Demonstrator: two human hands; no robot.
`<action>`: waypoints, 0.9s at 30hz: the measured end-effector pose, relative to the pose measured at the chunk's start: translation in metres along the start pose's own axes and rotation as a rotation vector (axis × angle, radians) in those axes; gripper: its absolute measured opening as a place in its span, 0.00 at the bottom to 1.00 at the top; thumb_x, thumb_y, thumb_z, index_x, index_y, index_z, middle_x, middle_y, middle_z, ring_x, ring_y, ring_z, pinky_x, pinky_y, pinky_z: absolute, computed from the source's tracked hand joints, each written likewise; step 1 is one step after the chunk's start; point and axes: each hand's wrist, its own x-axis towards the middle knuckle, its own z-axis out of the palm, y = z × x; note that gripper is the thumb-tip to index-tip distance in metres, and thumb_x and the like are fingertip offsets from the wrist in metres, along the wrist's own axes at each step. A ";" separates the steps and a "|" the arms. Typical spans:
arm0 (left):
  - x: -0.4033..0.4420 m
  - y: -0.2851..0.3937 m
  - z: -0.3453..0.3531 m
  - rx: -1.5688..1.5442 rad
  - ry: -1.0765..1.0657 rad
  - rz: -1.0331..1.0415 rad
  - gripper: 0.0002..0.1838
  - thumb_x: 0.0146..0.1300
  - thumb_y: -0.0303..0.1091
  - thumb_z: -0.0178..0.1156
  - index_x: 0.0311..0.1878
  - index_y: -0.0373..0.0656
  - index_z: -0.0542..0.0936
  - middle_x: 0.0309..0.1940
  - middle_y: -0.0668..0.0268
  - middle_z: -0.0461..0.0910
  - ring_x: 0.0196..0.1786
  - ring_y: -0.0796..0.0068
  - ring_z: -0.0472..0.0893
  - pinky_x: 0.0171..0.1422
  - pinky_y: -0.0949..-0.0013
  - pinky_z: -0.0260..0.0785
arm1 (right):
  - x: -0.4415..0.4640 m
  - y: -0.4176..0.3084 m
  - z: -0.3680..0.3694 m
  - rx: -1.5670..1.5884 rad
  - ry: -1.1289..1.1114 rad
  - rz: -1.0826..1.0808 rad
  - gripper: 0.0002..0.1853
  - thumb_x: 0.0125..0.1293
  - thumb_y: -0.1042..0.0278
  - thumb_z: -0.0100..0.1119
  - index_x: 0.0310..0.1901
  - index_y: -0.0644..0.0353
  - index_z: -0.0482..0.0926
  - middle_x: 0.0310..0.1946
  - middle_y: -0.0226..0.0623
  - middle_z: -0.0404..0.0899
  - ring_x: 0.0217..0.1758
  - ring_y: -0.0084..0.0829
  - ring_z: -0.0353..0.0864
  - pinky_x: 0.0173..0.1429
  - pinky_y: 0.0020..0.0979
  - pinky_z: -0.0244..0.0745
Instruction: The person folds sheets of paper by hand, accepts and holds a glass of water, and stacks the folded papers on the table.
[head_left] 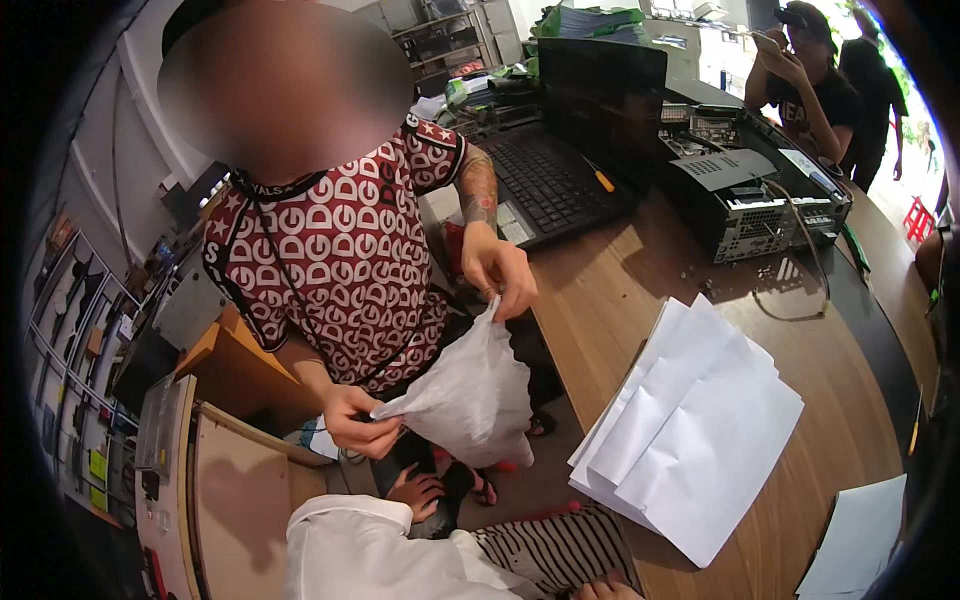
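Note:
My left hand (pixel 415 495) comes out from beside a white sleeve (pixel 350 545) at the bottom, fingers stretched out over dark cloth, holding nothing I can see. Only a small part of my right hand (pixel 606 588) shows at the bottom edge, by striped cloth (pixel 560 545) and the table's near edge; its grip is cut off. Facing me, a person in a red patterned shirt (pixel 340 260) stretches a thin white crumpled bag or cloth (pixel 475 395) between both hands. A stack of white paper sheets (pixel 690 430) lies on the wooden table, nearest my right hand.
A black laptop (pixel 560 185) and an opened desktop computer (pixel 755 200) stand further back on the table (pixel 600 290). An orange-handled screwdriver (pixel 604 181) lies on the laptop. More paper (pixel 855 540) lies at right. Another person (pixel 805 90) holds a phone.

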 end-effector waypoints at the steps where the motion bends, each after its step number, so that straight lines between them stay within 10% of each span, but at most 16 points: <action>1: -0.001 0.001 0.001 -0.004 -0.004 0.002 0.12 0.49 0.39 0.53 0.39 0.52 0.76 0.42 0.73 0.73 0.54 0.75 0.66 0.62 0.50 0.44 | -0.001 0.000 0.001 0.012 -0.006 -0.005 0.10 0.49 0.69 0.46 0.32 0.63 0.74 0.27 0.37 0.72 0.35 0.31 0.72 0.43 0.29 0.66; 27: -0.011 -0.011 -0.018 -0.028 0.008 -0.008 0.11 0.46 0.39 0.55 0.35 0.53 0.77 0.40 0.77 0.73 0.53 0.78 0.67 0.64 0.54 0.45 | 0.000 -0.004 -0.007 0.028 -0.054 0.035 0.11 0.50 0.68 0.45 0.33 0.62 0.74 0.29 0.37 0.71 0.37 0.31 0.71 0.42 0.28 0.66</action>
